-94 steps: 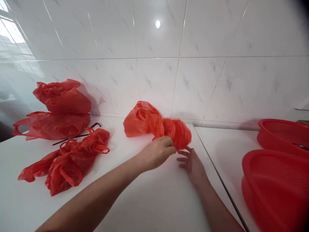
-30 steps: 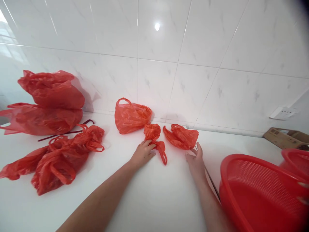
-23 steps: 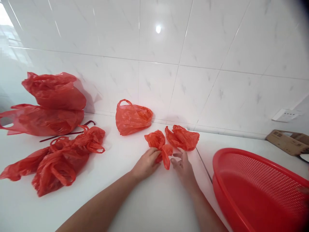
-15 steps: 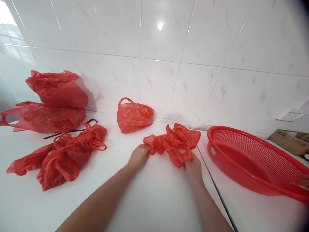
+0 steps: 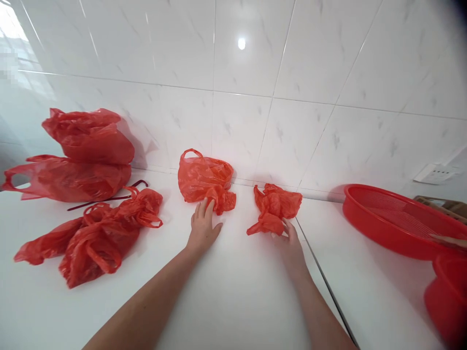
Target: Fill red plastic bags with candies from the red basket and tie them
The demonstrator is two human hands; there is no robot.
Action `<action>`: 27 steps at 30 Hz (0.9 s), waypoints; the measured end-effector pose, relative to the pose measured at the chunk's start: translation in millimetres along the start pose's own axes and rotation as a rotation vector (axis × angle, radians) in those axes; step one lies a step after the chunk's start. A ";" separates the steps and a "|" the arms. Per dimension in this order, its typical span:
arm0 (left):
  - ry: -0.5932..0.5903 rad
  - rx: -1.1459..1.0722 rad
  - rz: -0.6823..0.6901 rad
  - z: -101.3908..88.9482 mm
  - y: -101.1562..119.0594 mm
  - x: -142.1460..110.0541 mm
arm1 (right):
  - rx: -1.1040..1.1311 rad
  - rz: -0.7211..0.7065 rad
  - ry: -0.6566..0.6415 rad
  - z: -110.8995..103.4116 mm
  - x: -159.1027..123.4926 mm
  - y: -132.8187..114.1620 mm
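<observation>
My left hand (image 5: pixel 203 228) lies with its fingers outstretched, the tips touching a small crumpled red plastic bag (image 5: pixel 222 200). This bag rests against the front of a fuller red plastic bag (image 5: pixel 202 175) with a raised handle loop. My right hand (image 5: pixel 291 245) is at the near edge of another crumpled red plastic bag (image 5: pixel 279 201), its thumb and fingers apart and loosely curved beside it. Some of the right fingers are hidden. Both crumpled bags lie on the white tabletop (image 5: pixel 233 282).
On the left, stuffed red bags (image 5: pixel 95 141) are stacked near the tiled wall, with knotted red bags (image 5: pixel 105 233) in front. A dark red strip (image 5: pixel 116 198) lies between them. To the right are a red basket (image 5: pixel 386 228), another person's hand (image 5: pixel 450 240) and a second red container (image 5: pixel 445 296).
The crumpled bags now lie apart. My left hand has moved up and left with one and opened; my right hand has loosened. The basket has shifted right, and a second red container has appeared.
</observation>
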State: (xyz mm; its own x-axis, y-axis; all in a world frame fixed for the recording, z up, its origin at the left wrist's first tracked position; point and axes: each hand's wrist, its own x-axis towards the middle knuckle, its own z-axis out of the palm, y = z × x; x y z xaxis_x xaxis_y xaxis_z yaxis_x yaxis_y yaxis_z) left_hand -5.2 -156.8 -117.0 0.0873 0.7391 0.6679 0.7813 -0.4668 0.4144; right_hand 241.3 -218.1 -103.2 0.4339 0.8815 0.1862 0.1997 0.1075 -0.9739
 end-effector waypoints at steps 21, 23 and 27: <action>-0.149 -0.036 0.368 -5.6 32.7 -7.6 | 0.463 0.281 0.081 -31.9 25.8 29.4; -0.137 -0.104 0.329 -6.2 30.6 -6.0 | 0.482 0.278 0.139 -38.3 31.7 35.9; -0.073 -0.306 -0.041 -9.7 28.1 -5.6 | 0.500 0.239 0.218 -43.0 32.5 40.6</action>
State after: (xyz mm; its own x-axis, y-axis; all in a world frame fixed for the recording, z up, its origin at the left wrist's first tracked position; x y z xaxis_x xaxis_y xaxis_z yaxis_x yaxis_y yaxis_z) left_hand 10.3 -178.8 -103.2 0.1126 0.7878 0.6055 0.5634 -0.5526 0.6142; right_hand 301.3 -204.9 -131.1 0.5972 0.7986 -0.0748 -0.3405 0.1680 -0.9251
